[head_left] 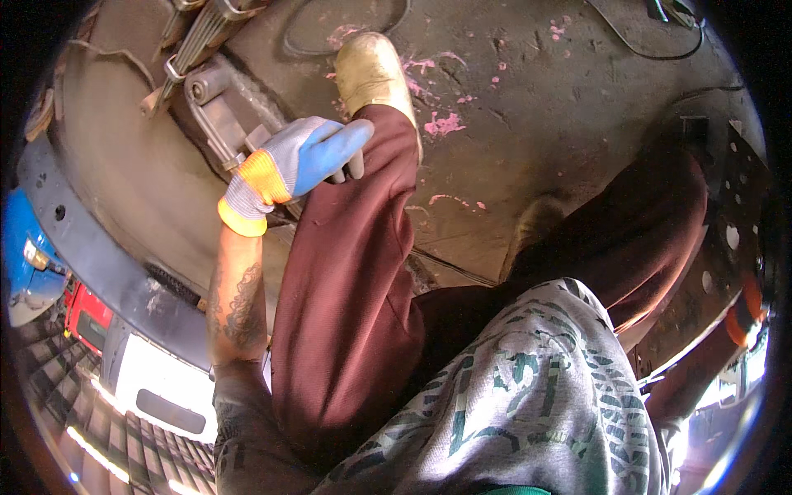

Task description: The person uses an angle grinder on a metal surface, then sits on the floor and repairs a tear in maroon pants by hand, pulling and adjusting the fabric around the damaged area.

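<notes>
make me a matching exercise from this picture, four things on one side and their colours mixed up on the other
Things:
1. palm of the glove on the left hand
2. cuff of that glove
3. trouser leg
4. paint splashes on the floor

Colours:
a. maroon
b. pink
c. blue
d. orange

Pairs: 1-c, 2-d, 3-a, 4-b

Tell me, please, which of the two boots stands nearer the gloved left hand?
The pale boot just above the left hand, by the pink paint splashes; the other boot sits shadowed, farther right.
</notes>
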The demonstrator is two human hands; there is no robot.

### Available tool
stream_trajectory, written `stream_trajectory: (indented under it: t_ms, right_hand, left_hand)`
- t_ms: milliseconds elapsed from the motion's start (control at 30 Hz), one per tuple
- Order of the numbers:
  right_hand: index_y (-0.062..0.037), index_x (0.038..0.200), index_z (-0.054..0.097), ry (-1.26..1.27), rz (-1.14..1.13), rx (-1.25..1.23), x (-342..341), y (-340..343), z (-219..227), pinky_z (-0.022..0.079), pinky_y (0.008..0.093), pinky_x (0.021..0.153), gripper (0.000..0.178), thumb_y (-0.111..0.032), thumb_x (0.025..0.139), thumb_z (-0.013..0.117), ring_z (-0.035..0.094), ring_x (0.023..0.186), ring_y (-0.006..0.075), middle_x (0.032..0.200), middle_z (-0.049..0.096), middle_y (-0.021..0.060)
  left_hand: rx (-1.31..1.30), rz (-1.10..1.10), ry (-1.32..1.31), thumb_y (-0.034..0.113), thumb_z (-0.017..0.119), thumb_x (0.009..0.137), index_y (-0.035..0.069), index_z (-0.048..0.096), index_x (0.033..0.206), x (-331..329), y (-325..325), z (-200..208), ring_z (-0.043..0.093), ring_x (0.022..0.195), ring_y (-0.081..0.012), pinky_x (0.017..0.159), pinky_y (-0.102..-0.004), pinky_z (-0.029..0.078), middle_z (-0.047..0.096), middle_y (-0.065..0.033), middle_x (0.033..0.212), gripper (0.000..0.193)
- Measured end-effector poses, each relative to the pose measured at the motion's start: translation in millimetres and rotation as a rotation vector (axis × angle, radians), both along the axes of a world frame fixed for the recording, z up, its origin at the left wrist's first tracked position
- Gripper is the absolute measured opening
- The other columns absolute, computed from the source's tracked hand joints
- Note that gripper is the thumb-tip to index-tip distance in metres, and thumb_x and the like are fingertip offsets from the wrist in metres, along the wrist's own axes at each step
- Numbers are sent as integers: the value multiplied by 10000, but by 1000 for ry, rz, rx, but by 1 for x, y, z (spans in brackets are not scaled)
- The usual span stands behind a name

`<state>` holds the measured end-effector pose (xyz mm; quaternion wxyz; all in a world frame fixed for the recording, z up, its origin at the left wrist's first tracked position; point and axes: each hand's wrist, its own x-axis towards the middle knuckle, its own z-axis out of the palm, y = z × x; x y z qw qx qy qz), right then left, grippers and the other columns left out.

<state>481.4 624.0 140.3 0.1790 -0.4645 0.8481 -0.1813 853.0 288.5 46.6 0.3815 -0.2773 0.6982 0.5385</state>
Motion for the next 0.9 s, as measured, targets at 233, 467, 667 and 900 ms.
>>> stream_trajectory:
  t_ms: [233,467,667,900]
  right_hand:
    - [-93,1176,720,-523,440,412,149,-69,-123,562,472,879,324,-142,856,718,697,995,391,1146,713,177]
    - [-65,1237,700,-1255,-35,55,208,-77,-163,545,430,955,374,-106,868,747,693,1070,386,1184,707,174]
    - [-124,1299,677,-1016,190,-304,247,-86,-177,532,456,977,477,-216,843,787,662,1093,397,1161,689,191]
    - [-65,1141,730,-1142,64,-250,269,-97,-178,564,435,838,323,-242,875,774,694,937,388,1051,707,194]
  left_hand:
    - [10,-302,3,451,572,1043,7,694,788,-3,10,-47,627,672,-164,653,-357,483,675,-66,707,527]
    - [165,-68,-30,374,588,1026,-6,707,860,8,2,-36,676,701,-248,668,-379,504,681,-126,725,431]
    - [229,24,62,340,632,1012,1,693,889,10,19,-19,621,682,-186,655,-357,477,645,-102,712,366]
    - [166,-164,-93,300,772,858,31,679,925,6,18,-10,598,743,-146,693,-302,472,628,-64,779,292]
